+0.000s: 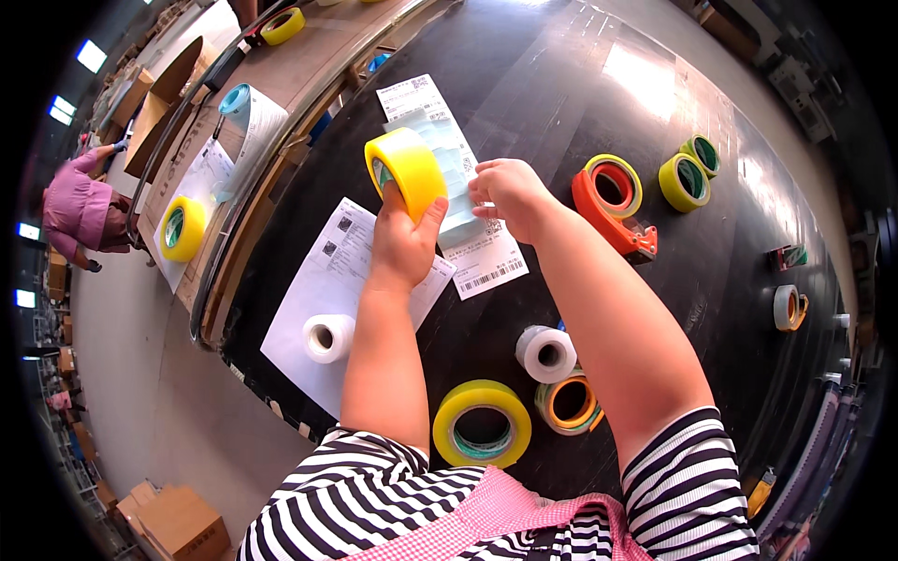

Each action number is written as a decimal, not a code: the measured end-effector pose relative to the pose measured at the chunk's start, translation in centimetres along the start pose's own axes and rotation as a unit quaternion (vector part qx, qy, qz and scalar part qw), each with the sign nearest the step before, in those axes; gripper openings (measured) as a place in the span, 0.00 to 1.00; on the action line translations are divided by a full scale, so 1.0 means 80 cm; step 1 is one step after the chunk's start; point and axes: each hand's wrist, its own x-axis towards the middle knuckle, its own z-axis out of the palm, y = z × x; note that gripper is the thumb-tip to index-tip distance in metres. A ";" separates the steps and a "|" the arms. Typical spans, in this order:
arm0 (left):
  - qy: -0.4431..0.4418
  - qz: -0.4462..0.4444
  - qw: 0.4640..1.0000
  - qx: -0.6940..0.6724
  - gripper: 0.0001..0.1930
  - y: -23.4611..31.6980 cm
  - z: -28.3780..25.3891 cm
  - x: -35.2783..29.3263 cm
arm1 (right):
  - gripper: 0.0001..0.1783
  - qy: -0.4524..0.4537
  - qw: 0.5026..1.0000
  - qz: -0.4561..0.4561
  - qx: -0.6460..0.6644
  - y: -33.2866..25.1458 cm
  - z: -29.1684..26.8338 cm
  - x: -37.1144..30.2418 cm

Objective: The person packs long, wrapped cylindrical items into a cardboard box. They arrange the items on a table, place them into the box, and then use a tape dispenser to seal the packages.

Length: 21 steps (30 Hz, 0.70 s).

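Observation:
My left hand [406, 241] is closed round a wide roll of yellow packing tape [412, 164], tilted above the sheets, its core turned left. Under and beside the roll lies a strip of white printed labels [488, 266] with pale blue slips [456, 217] over its middle. At the strip's right edge is my right hand [513, 194], fingers curled together; whatever may be between the fingertips is too small to make out. Below my left hand a large white printed sheet [304, 280] lies on the black table [524, 84], with a small white roll [328, 338] on it.
Nearest me stand a yellow tape roll [482, 423], a clear film roll [546, 353] and an orange-cored roll [569, 402]. To the right are a red tape dispenser [599, 210] and green-cored rolls [684, 181]. A brown side table [318, 56] adjoins at left; a person [86, 201] stands beyond.

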 end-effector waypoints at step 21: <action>0.050 -0.009 0.990 -0.132 0.20 -0.014 -0.007 0.006 | 0.40 -0.106 0.978 -0.179 0.028 0.034 0.057 -0.013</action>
